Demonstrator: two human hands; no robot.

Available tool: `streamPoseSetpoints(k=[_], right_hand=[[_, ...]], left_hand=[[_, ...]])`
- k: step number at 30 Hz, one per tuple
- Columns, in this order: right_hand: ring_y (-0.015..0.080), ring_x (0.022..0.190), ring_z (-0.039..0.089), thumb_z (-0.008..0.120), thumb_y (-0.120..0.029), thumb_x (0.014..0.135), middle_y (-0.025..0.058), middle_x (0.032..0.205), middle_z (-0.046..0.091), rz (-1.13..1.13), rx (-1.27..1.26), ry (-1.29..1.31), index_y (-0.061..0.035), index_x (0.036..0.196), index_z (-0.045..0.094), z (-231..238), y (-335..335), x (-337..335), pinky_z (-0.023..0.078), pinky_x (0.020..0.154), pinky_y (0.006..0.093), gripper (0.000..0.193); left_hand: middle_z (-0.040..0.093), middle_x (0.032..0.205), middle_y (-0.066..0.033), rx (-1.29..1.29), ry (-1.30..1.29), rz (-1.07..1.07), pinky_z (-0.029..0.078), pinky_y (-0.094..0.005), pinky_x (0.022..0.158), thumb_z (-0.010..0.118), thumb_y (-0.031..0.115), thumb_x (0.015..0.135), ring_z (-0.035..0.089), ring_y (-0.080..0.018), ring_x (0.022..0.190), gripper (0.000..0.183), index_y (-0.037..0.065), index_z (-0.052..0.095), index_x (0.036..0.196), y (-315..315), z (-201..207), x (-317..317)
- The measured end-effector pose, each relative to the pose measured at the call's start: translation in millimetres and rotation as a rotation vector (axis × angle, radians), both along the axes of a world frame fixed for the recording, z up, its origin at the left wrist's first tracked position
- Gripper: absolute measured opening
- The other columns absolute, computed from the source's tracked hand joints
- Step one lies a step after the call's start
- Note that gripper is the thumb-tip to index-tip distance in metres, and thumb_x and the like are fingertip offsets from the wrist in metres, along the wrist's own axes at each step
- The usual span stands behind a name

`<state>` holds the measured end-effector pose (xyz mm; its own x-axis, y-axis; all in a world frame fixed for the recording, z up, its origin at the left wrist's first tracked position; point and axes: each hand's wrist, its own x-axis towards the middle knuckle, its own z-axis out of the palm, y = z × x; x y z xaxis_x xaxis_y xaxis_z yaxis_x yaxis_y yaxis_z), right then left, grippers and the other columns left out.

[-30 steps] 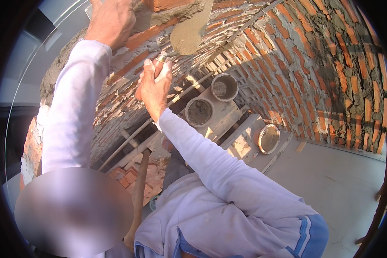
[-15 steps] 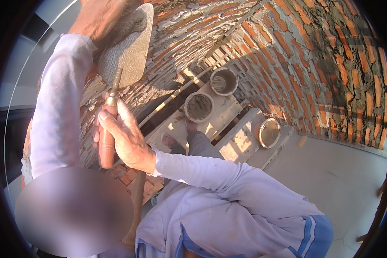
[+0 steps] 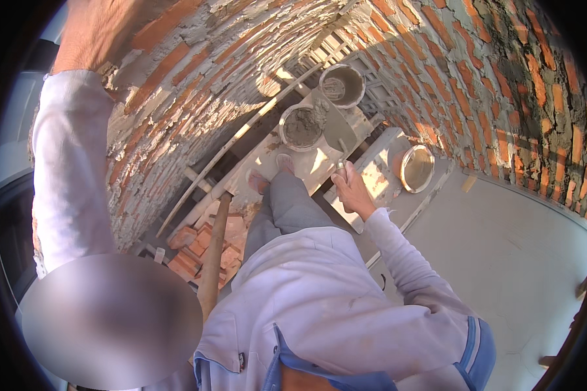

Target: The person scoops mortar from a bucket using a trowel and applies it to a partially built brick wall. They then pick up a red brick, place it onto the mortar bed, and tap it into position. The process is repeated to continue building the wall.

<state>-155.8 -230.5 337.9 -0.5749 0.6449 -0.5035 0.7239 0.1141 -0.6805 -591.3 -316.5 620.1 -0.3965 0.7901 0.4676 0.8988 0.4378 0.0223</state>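
Note:
My right hand [image 3: 352, 190] is closed around the handle of a trowel [image 3: 339, 129], held low in front of my right side. Its flat blade reaches away from me beside a round bucket [image 3: 285, 138] of grey mortar. A lump of wet mortar [image 3: 317, 115] lies at the blade's left edge, over the bucket's right rim. At the upper left my left hand [image 3: 104, 29] is raised against the top of the left brick wall [image 3: 176, 62]. Its fingers run out of the picture, so what they do is hidden.
A second bucket [image 3: 354, 81] stands just beyond the mortar, a third [image 3: 404, 168] to the right. Broken bricks [image 3: 231, 255] lie below beside a wooden pole [image 3: 212, 260]. My feet stand on a plank platform [image 3: 257, 153]. Another brick wall [image 3: 463, 98] rises at right, above grey floor [image 3: 502, 254].
My right hand has swung the trowel from the left wall, down and right, to the mortar bucket. My left hand has shifted left along the wall top.

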Motion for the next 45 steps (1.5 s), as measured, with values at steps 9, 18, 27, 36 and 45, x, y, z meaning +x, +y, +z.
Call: streamPoseSetpoints(k=[9, 18, 27, 36, 45], right_hand=[[0.0316, 0.075, 0.059, 0.063, -0.013, 0.092, 0.0176, 0.086, 0.06, 0.128, 0.964, 0.18, 0.0026, 0.115, 0.053, 199.5, 147.2, -63.0, 0.047, 0.068, 0.0392, 0.03], [0.0294, 0.072, 0.063, 0.058, -0.017, 0.085, 0.0121, 0.077, 0.064, 1.25, 1.492, -0.441, -0.0015, 0.103, 0.063, 477.2, 235.3, -379.0, 0.048, 0.068, 0.0411, 0.024], [0.0268, 0.078, 0.066, 0.069, -0.018, 0.065, 0.0121, 0.084, 0.068, 1.475, 1.307, -1.097, -0.0036, 0.088, 0.07, 431.6, 159.7, -526.2, 0.052, 0.069, 0.0409, 0.027], [0.0193, 0.058, 0.059, 0.067, -0.008, 0.065, 0.0062, 0.069, 0.061, 1.621, 1.136, -1.194, -0.0042, 0.077, 0.067, 437.9, 104.7, -561.2, 0.051, 0.051, 0.0365, 0.013], [0.0181, 0.052, 0.053, 0.059, -0.008, 0.065, 0.0025, 0.058, 0.05, 1.67, 1.092, -1.027, -0.0045, 0.065, 0.052, 434.2, 72.0, -558.0, 0.043, 0.045, 0.0355, 0.007]], left_hand=[[0.061, 0.13, -0.0037, 0.156, 0.21, 0.176, 0.024, -0.0649, 0.112, 0.068, 0.048, 0.086, 0.049, -0.0245, 0.129, 0.049, 0.023, 0.064, 0.128, 33.1, -43.8, -3.5], [0.063, 0.123, -0.0117, 0.413, -0.039, 0.169, 0.019, -0.0573, 0.119, 0.065, 0.017, 0.087, 0.055, -0.0252, 0.124, 0.035, 0.002, 0.061, 0.118, 59.1, -40.5, 12.4], [0.064, 0.125, -0.0108, 0.502, -0.097, 0.261, 0.021, -0.0646, 0.116, 0.06, 0.016, 0.085, 0.054, -0.0244, 0.127, 0.033, 0.013, 0.069, 0.117, 75.5, -51.8, 26.4], [0.062, 0.127, -0.0148, 0.508, -0.134, 0.251, 0.02, -0.0691, 0.113, 0.061, 0.013, 0.083, 0.049, -0.0296, 0.131, 0.035, 0.007, 0.066, 0.117, 81.9, -51.0, 30.2], [0.058, 0.131, -0.0165, 0.511, -0.159, 0.223, 0.019, -0.0689, 0.113, 0.059, 0.016, 0.084, 0.046, -0.0311, 0.134, 0.037, 0.004, 0.064, 0.12, 79.3, -52.5, 30.0]])
